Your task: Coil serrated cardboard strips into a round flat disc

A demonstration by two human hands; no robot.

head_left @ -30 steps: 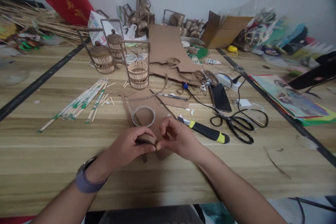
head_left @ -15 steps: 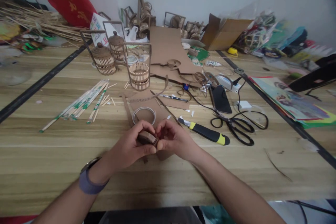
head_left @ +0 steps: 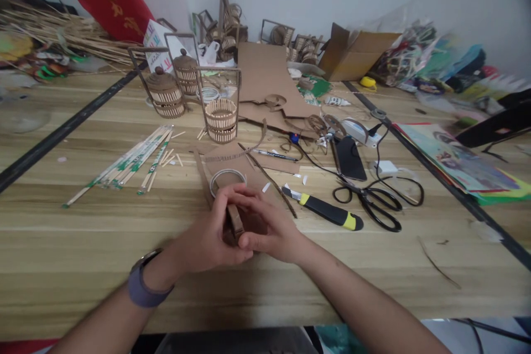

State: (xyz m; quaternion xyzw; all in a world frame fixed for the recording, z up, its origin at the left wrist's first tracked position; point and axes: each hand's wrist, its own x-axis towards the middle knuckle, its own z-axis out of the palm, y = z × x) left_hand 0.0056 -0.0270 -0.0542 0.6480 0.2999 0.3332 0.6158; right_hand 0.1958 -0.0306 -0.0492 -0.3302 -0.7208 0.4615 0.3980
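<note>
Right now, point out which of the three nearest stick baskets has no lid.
The rightmost basket, open at the top. The middle basket and the left basket carry brown knobbed lids.

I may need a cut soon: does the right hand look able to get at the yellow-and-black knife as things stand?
Probably yes: the knife lies uncovered just right of the right hand, with nothing between them, though that hand pinches the cardboard strip.

Wristwatch, dark-cased on a broad dull-purple band, was worn on the wrist just behind the left hand.
</note>
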